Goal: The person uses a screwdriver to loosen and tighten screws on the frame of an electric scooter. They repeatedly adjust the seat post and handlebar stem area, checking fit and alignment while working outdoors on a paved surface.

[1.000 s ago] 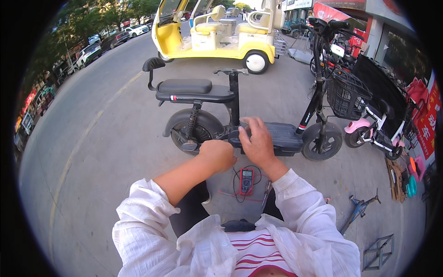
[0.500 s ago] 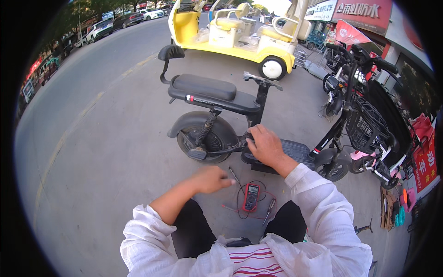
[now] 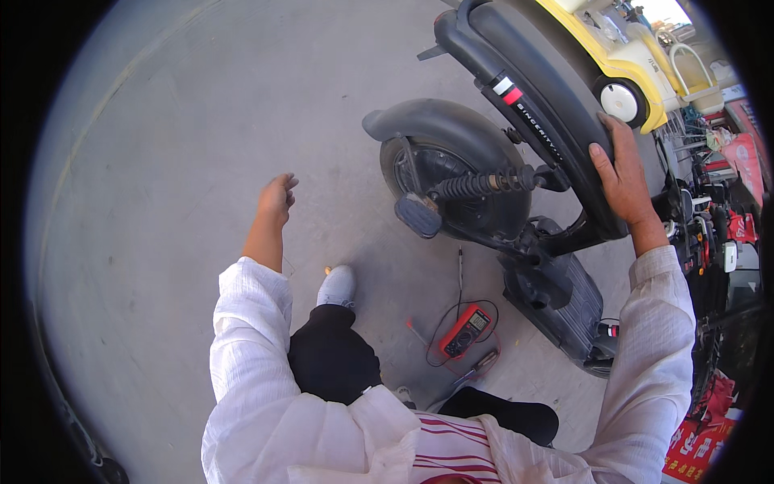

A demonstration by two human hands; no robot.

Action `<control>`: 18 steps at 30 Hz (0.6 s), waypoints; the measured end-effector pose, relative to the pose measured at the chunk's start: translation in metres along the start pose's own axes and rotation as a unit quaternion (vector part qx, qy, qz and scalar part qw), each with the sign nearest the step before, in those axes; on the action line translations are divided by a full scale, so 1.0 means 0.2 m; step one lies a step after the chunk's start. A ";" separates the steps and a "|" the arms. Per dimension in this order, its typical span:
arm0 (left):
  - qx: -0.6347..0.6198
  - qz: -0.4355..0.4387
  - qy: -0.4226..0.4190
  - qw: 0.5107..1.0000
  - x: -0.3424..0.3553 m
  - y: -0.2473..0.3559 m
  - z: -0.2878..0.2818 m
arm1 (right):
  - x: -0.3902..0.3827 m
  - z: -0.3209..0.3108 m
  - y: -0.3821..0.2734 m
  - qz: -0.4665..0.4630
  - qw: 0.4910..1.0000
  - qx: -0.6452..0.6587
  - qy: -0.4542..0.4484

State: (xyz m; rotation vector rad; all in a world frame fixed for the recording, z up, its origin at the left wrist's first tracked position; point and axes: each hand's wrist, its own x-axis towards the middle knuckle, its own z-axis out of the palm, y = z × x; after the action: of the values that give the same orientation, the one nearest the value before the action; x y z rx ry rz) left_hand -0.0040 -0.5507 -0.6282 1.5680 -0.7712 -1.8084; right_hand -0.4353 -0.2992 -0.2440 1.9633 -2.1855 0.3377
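right hand [image 3: 619,176]: flat on the black scooter seat [image 3: 532,105], fingers spread over its far-right edge, pressing or gripping the rim
left hand [image 3: 276,196]: empty, loosely curled, raised over bare pavement, well apart from the scooter
nearer hand: right, already touching; left far off to the left
seat long axis: slanting from far left to near right, tilted steeply across the view
scooter [image 3: 516,234]: right of the body, leaning; rear wheel [image 3: 447,181] with spring shock [image 3: 484,184] between the hands, footboard [image 3: 564,302] nearer on the right
on the ground: red multimeter [image 3: 465,331] with leads, just left of the footboard, near the knees; white shoe [image 3: 336,286] below the left hand
far right: yellow cart [image 3: 621,60], parked bikes [image 3: 717,234]
change from half a second ago: right hand then low by the footboard, now up on the seat; left hand then near the meter, now lifted clear to the left; scooter then upright, now much closer and tipped
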 end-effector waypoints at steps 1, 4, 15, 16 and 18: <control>0.036 0.016 0.025 0.999 0.08 0.02 0.07 | 0.04 0.02 0.03 0.003 1.000 0.018 -0.001; 0.217 0.092 0.089 0.968 0.31 0.00 0.23 | 0.09 0.08 0.06 -0.004 0.997 0.077 0.012; 0.733 0.230 -0.009 0.640 0.96 0.12 0.79 | 0.15 0.14 0.06 0.080 0.995 0.054 -0.022; 0.738 0.227 -0.006 0.635 1.03 0.13 0.82 | 0.15 0.15 0.06 0.093 0.994 0.055 -0.024; 0.728 0.216 0.001 0.651 1.22 0.11 0.86 | 0.14 0.14 0.06 0.116 0.992 0.051 -0.030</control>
State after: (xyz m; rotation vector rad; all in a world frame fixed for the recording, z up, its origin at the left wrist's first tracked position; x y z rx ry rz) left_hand -0.1983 -0.7455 -0.7436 1.8194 -2.7066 -0.5489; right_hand -0.4503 -0.3334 -0.2626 1.7915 -2.4884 0.4359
